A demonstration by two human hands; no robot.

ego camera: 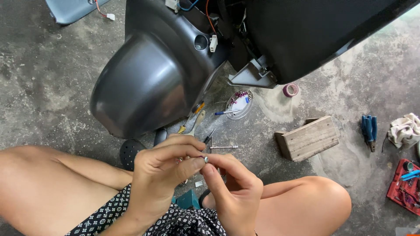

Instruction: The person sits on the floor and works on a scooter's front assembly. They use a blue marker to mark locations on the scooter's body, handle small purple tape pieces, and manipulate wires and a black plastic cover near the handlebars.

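Observation:
My left hand [164,168] and my right hand [234,188] meet over my lap, fingertips pinched together on a tiny silvery part [205,159], maybe a small screw or nut. Both hands touch it; which one bears it I cannot tell. Just beyond my fingers, a thin metal rod tool [223,147] lies on the concrete floor. Above looms the dark grey front body of a scooter [148,74] with loose wires and a white connector [213,43].
A clear oval dish [238,105] of small parts and a blue pen lies under the scooter, screwdrivers [192,120] beside it. To the right are a wooden block [308,137], a tape roll [290,90], blue pliers [369,130], a rag [404,130] and a red tray [404,188].

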